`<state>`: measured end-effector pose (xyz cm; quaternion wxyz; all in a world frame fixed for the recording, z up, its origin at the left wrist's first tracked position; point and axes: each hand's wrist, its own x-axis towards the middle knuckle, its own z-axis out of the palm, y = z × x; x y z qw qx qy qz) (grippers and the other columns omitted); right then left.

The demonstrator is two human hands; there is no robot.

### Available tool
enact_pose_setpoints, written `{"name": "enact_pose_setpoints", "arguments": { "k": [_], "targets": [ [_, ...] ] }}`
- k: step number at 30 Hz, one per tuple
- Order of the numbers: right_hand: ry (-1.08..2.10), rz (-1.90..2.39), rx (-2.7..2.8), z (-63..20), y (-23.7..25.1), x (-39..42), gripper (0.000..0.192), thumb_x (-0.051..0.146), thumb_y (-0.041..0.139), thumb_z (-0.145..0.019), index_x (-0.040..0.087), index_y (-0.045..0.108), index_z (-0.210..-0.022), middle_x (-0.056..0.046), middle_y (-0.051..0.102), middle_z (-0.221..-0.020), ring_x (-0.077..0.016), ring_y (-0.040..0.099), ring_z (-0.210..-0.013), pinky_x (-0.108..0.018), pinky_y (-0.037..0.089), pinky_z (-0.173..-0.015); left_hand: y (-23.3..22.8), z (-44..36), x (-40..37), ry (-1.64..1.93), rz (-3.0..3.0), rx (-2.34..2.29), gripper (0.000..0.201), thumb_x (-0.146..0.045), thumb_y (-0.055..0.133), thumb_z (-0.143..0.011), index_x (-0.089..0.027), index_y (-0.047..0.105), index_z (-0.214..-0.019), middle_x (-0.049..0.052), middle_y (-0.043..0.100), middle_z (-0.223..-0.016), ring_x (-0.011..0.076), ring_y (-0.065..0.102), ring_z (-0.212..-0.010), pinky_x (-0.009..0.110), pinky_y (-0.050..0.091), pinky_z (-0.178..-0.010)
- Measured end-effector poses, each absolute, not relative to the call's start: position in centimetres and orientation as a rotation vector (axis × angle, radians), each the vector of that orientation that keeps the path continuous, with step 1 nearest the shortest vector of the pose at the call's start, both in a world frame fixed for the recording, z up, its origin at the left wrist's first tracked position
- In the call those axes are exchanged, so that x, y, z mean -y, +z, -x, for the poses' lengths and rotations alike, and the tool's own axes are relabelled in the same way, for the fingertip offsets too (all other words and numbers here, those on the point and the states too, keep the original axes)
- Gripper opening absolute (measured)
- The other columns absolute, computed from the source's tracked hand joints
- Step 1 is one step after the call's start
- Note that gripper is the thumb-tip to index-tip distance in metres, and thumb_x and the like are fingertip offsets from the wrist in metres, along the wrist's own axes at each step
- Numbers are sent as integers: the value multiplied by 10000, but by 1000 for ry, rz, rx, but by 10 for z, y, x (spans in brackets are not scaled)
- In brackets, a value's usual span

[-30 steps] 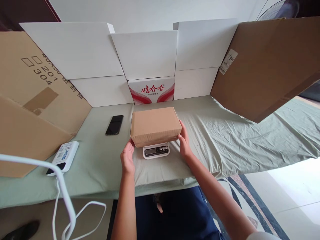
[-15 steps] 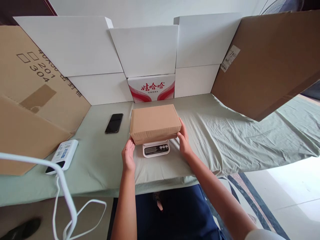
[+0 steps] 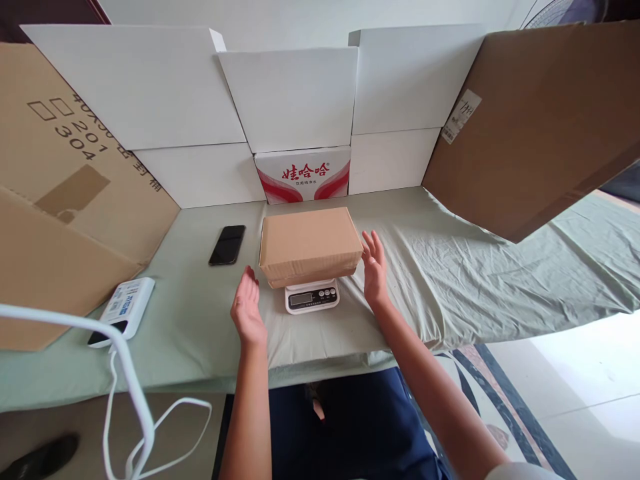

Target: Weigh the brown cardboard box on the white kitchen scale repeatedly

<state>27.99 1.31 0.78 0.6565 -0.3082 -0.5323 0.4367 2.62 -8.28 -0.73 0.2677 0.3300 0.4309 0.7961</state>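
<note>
A closed brown cardboard box (image 3: 310, 243) rests on a small white digital kitchen scale (image 3: 313, 298), whose front panel with display and buttons sticks out below the box. The box hides the scale's platform. To the left of the box my left hand (image 3: 248, 310) is held open, apart from it, with the fingers stretched out. On the other side, my right hand (image 3: 374, 270) is open too, its fingers spread close by the box's right edge; whether a fingertip still touches it I cannot tell.
A black phone (image 3: 227, 245) lies left of the box. A white device (image 3: 127, 310) with a white cable (image 3: 120, 347) sits farther left on the green cloth (image 3: 200, 333). White cartons (image 3: 295, 100) line the back; large brown cartons stand at left (image 3: 75, 200) and right (image 3: 530, 127).
Both hands have let go of the cardboard box. My left hand has moved left and my right hand slightly right, their fingers opening. The box stays on the scale.
</note>
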Motion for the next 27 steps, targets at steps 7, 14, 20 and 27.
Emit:
{"name": "enact_pose_setpoints", "arguments": {
  "k": [7, 14, 20, 27],
  "targets": [
    [1037, 688, 1359, -275, 11, -7, 618, 603, 495, -954, 347, 423, -1512, 16, 394, -1635, -274, 307, -1551, -482, 239, -1295, -14, -28, 81, 1949, -822, -1219, 642, -668, 573, -820, -192, 746, -1214, 163, 649, -1382, 330, 526, -1383, 491, 355, -1189],
    [1041, 691, 1349, -271, 14, -6, 603, 586, 496, -956, 348, 431, -1507, 21, 405, -1629, -267, 329, -1538, -473, 255, -1286, -11, -30, 82, 1953, -864, -1234, 619, -636, 569, -844, -180, 739, -1226, 169, 650, -1380, 327, 547, -1364, 487, 381, -1175],
    [985, 658, 1137, -280, 16, -13, 622, 561, 521, -931, 400, 387, -1517, 9, 373, -1643, -302, 385, -1511, -555, 263, -1253, -3, -25, 84, 2262, -847, -1238, 518, -454, 454, -932, -213, 674, -1334, 102, 555, -1503, 261, 459, -1443, 420, 344, -1205],
    [1023, 667, 1027, -283, 19, -15, 572, 531, 511, -926, 384, 452, -1476, -3, 410, -1625, -314, 412, -1495, -566, 259, -1243, -5, -25, 83, 2200, -881, -1218, 527, -466, 453, -915, -204, 695, -1304, 114, 571, -1484, 274, 478, -1428, 422, 375, -1184]
  ]
}}
